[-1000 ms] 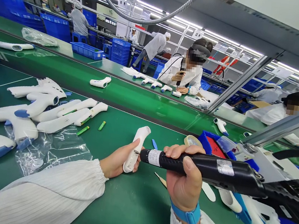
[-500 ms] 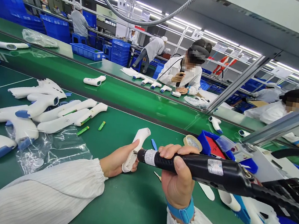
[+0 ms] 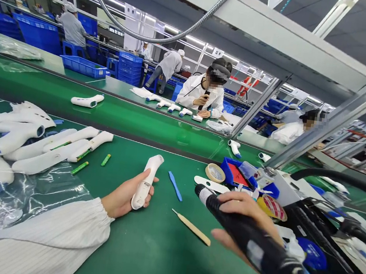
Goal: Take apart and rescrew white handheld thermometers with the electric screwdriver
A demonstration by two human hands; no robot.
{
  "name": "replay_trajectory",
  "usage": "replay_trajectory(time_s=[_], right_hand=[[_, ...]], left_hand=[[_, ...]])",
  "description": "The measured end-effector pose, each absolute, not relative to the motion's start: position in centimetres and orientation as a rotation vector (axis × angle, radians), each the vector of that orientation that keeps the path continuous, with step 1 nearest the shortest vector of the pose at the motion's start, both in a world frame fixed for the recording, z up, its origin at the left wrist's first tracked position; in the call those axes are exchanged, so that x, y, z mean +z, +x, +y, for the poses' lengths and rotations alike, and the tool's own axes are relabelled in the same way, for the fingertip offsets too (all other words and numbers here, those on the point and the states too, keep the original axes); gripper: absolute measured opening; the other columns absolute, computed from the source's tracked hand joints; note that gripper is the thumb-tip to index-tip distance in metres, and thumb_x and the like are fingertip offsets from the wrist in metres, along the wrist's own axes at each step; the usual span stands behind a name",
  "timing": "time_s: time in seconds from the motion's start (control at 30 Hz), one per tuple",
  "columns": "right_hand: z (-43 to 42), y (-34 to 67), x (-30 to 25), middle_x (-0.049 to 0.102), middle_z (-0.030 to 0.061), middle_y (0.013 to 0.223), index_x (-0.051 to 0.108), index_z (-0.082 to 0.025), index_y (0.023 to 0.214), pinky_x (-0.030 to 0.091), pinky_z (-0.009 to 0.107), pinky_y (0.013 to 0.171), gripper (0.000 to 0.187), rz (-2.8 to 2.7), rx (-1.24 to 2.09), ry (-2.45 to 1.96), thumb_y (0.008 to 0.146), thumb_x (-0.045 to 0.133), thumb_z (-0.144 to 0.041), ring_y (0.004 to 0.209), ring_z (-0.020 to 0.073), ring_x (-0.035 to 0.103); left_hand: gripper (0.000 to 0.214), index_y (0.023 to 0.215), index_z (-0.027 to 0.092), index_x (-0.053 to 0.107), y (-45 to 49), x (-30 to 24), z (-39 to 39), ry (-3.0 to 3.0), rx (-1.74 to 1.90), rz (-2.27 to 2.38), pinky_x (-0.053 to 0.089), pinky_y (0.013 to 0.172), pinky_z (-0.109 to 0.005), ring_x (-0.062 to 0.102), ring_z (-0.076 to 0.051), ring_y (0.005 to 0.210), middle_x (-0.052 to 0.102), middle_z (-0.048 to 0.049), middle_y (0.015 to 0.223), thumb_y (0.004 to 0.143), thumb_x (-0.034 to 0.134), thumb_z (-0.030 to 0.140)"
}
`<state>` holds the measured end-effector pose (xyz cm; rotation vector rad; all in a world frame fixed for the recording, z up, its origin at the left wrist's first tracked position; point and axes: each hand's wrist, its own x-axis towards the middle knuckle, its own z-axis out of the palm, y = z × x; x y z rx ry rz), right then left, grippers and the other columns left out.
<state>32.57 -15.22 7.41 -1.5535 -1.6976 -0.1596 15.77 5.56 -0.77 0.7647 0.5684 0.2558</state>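
My left hand is closed around the handle of a white infrared thermometer, held above the green bench with its hollow battery compartment facing me. My right hand grips a black electric screwdriver, slanting with its tip to the upper left, well apart from the thermometer. Between the hands lie a blue plastic pry stick and a wooden-handled pick. A flat white cover strip rests just beyond the screwdriver tip.
White thermometer bodies, green batteries and a clear plastic bag lie at left. At right are a tape roll, a blue parts bin and black equipment. Beyond the green conveyor, a co-worker sits.
The screwdriver has come away from the thermometer and swung to the right, tilting. My left hand still holds the thermometer. The camera view has turned rightward.
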Motion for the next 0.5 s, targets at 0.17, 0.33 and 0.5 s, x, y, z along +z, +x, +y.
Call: replay_trajectory(time_s=[0.17,0.33,0.5], right_hand=[[-18.8,35.2,2.2,0.059,0.0054,0.112,0.062,-0.033,0.101,0.052,0.038,0.073,0.026,-1.953,-0.165,-1.875,0.084,0.044,-0.028,0.1,0.0232,0.057],[-20.3,39.0,1.3,0.064,0.0027,0.108,0.055,-0.038,0.115,0.054,0.035,0.069,0.05,-2.38,-0.482,-1.863,0.077,0.042,-0.009,0.096,0.0231,0.061],[-14.3,34.8,4.7,0.066,0.0049,0.088,0.061,-0.028,0.098,0.053,0.032,0.061,0.02,-2.199,-0.431,-1.695,0.08,0.052,-0.025,0.076,0.0213,0.063]], left_hand=[[0.04,0.101,0.015,0.051,14.2,1.0,4.2,0.828,0.268,0.619,0.044,0.048,-0.025,0.051,-0.011,0.046,0.057,-0.0012,0.062,0.079,0.053,0.048],[0.042,0.102,0.016,0.054,10.4,2.1,2.8,0.82,0.249,0.647,0.033,0.039,-0.02,0.041,-0.007,0.04,0.049,0.0028,0.057,0.08,0.05,0.051],[0.036,0.104,0.018,0.054,6.2,2.0,3.1,0.794,0.452,0.639,0.028,0.038,-0.019,0.034,-0.005,0.04,0.046,0.0042,0.058,0.081,0.051,0.047]])
